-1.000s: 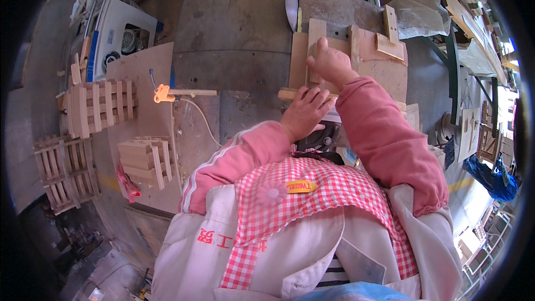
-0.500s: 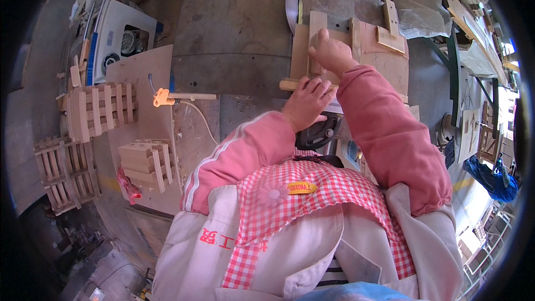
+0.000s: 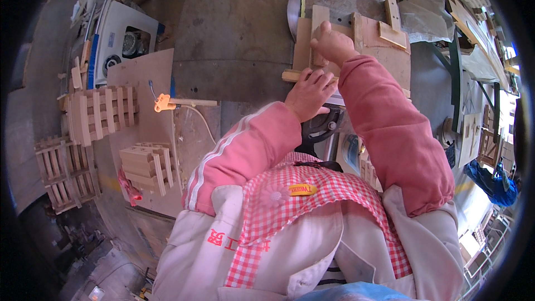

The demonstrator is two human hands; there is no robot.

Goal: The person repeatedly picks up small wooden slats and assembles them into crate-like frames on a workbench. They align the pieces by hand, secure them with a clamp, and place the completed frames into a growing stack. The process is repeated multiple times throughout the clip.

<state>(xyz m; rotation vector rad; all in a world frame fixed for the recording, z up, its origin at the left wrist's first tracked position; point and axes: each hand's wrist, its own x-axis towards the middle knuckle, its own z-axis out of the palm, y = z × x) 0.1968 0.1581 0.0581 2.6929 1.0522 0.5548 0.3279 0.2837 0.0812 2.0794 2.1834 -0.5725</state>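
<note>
A flat wooden sled [image 3: 301, 39] rests on the saw table, with a light wooden strip [image 3: 320, 17] lying lengthwise on it. My right hand [image 3: 336, 46] is closed at the strip, thumb pointing forward and fingers curled down at its side. Nearer to me, my left hand [image 3: 310, 95] has its fingers bent over the wooden bar [image 3: 290, 75] along the sled's near edge. Just left of the sled stands a round saw blade [image 3: 293, 14], partly seen. A block [image 3: 357, 32] is fixed to the sled right of my right hand. What lies under my palms is hidden.
The steel saw table [image 3: 237, 33] spreads to the left. An orange socket [image 3: 163, 102] with a cable sits at its near left. Stacked wooden pieces [image 3: 146, 164] and slatted wood [image 3: 103, 111] stand farther left. A dark handwheel [image 3: 323, 125] is below my left hand.
Both hands have moved a little forward, away from me, and the sled with its strip and near bar has slid along with them past the blade.
</note>
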